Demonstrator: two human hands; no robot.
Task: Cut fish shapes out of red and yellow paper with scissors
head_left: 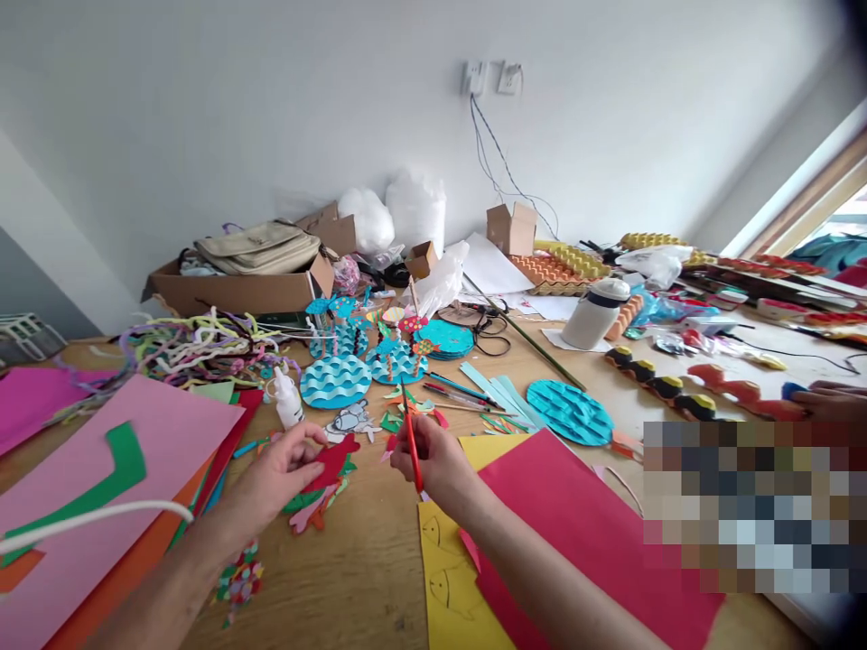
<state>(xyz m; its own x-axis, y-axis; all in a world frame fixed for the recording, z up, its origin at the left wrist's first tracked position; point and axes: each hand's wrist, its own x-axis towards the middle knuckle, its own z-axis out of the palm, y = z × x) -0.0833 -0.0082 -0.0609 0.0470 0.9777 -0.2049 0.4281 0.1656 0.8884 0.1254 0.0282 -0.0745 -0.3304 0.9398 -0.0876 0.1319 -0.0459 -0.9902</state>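
One glue bottle [288, 403] stands beyond the left hand [288, 462], pens [455, 398] near scissors [414, 459].

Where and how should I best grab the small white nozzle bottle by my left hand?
Probably around the middle of the white bottle: it looks nearly upright, and its body is wider than the nozzle. Come from the near side, where the left grip is closest; the blue wavy disc sits close on the bottle's right.
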